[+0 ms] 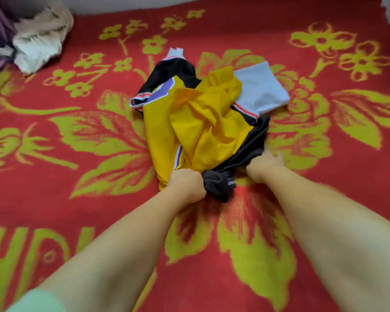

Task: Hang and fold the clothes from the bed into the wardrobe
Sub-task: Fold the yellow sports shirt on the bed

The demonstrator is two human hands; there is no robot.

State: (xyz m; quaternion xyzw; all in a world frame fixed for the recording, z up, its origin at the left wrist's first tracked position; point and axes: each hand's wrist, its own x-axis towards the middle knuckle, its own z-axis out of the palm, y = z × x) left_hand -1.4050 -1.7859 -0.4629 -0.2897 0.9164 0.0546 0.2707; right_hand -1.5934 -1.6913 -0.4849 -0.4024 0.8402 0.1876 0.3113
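left hand [186, 184]: mine, fist clenched on the near hem of the yellow garment [196, 124], fingers wrapped tight in cloth.
right hand [265, 165]: mine, gripping the dark fabric [245, 152] beside it; fingers buried in the cloth, so exact curl is hard to read.
clothes bundle: yellow, black and white pieces crumpled together, mid-bed on the red floral bedspread [77, 199]; white sleeve part [260, 88] on its far right side.
key relation: bundle lies straight ahead of both hands, running away from me toward the far edge of the bed; both hands on its near end, left one slightly closer to me.
next move, my guess: lift or shake it out, separate the pieces before folding.
room: open bedspread left, right and near side of the bundle.
other pile: beige and white clothes [41, 39] at the far left corner, well apart.
wardrobe: not in view.
risk: pieces tangled, may come up together.
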